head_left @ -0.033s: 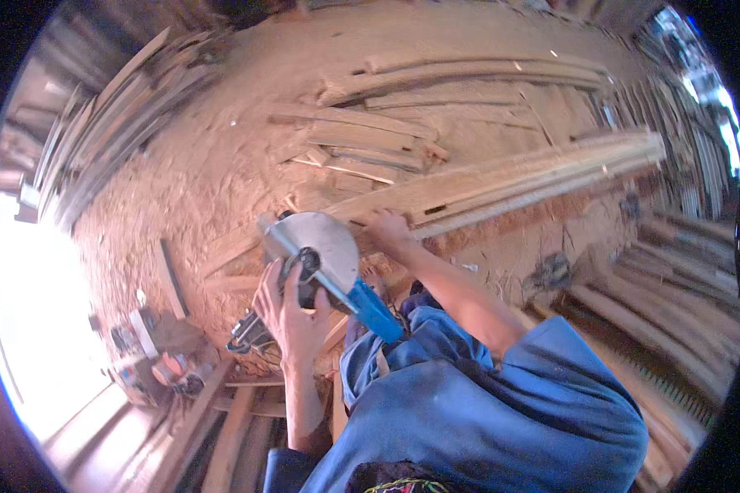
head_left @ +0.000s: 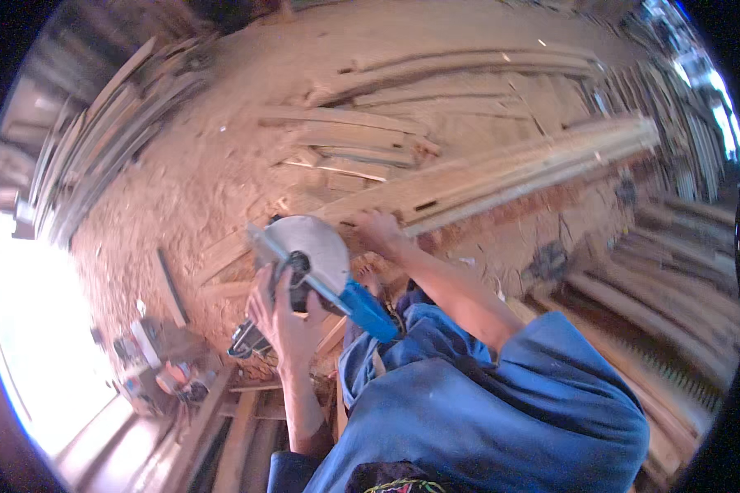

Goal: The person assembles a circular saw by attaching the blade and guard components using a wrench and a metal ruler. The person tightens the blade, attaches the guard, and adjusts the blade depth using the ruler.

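Note:
My left hand (head_left: 285,308) is closed around the dark motor housing of a circular saw (head_left: 308,246). The saw has a round grey guard and a blue part that points back toward my lap. Its guard is beside the near end of a long wooden beam (head_left: 469,185), which runs off to the far right; whether the blade touches wood is hidden. On top of that beam, just right of the guard, my right hand (head_left: 376,232) grips with bent fingers. A dark slot shows in the wood close to this hand.
Loose boards (head_left: 345,135) lie on the dusty ground ahead. More timber is stacked at the far left (head_left: 115,123) and at the right (head_left: 633,320). A short plank (head_left: 169,287) and a cluster of small items (head_left: 168,374) are at the left, by a bright opening.
The whole view has shifted slightly, so everything sits a little further left. My hands, the saw and the beam keep nearly the same places relative to one another.

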Demonstrator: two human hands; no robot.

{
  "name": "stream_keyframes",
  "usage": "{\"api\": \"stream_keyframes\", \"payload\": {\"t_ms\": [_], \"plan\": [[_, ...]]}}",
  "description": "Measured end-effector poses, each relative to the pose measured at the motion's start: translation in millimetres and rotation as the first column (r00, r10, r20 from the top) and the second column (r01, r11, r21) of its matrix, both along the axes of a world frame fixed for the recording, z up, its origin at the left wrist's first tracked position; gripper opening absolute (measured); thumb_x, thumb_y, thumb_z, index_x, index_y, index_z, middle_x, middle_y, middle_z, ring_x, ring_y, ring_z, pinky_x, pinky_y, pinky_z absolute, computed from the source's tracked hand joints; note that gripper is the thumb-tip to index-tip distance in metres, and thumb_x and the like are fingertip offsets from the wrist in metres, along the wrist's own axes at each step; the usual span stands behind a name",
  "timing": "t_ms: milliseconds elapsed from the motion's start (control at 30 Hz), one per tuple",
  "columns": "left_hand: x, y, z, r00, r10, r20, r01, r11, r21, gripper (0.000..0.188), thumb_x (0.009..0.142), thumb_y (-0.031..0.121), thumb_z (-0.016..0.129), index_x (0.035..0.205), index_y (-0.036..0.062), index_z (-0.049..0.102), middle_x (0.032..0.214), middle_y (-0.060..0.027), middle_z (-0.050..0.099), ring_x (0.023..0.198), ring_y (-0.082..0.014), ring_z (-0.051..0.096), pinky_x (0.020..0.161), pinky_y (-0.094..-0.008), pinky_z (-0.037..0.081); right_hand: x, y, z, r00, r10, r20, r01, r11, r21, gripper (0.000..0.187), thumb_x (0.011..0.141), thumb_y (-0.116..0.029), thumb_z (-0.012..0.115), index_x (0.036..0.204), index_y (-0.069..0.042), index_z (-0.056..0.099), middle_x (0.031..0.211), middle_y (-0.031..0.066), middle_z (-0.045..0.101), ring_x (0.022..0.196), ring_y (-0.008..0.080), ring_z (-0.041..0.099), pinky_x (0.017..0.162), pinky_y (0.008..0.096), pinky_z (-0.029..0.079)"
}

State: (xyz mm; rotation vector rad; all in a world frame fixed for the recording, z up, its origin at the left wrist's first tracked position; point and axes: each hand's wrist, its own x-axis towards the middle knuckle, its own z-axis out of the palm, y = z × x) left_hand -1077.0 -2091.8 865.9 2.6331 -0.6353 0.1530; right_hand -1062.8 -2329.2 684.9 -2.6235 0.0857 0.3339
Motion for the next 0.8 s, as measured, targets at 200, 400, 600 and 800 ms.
{"api": "stream_keyframes", "payload": {"t_ms": [200,400,600,800], "plan": [[3,-10,-16,1.0,-0.008,0.004,0.008,1.0,-0.018,0.052,0.083,0.02,0.074,0.133,0.0102,0.064,0.143,-0.017,0.057,0.135,-0.038,0.05,0.113,-0.0543,0.033,-47,-2,-9,0.954,-0.221,0.204,0.212,0.975,0.066,0.026,0.086,-0.014,0.069,0.111,-0.006,0.065,0.107,0.0162,0.07,0.105,0.037,0.067,0.089,0.0486,0.055],[4,-12,-40,0.965,-0.228,0.13,0.247,0.957,-0.155,0.038,0.101,0.022,0.06,0.138,0.0105,0.061,0.136,-0.0126,0.064,0.129,-0.0353,0.057,0.104,-0.0535,0.045,-265,-16,-50,0.58,-0.812,0.065,0.706,0.541,0.457,0.039,0.086,-0.012,0.07,0.124,-0.008,0.062,0.113,0.0175,0.07,0.107,0.0389,0.067,0.094,0.0488,0.052],[12,6,-55,0.917,-0.28,0.284,0.274,0.96,0.062,0.042,0.106,0.035,0.052,0.138,0.01,0.061,0.134,-0.0164,0.062,0.126,-0.0357,0.058,0.1,-0.0537,0.048,-544,87,-182,-0.273,-0.92,-0.282,0.923,-0.333,0.191,0.036,0.09,-0.007,0.055,0.123,-0.007,0.07,0.108,0.0232,0.073,0.102,0.0408,0.071,0.087,0.0473,0.056],[28,21,-69,0.921,-0.194,0.338,0.142,0.975,0.171,0.037,0.107,0.029,0.051,0.136,0.0087,0.062,0.131,-0.0146,0.064,0.116,-0.0356,0.063,0.094,-0.0496,0.053,-671,189,-203,-0.491,-0.712,-0.502,0.866,-0.463,-0.189,0.05,0.087,-0.037,0.061,0.124,-0.004,0.063,0.115,0.0259,0.07,0.107,0.0456,0.068,0.089,0.0521,0.055]]}}
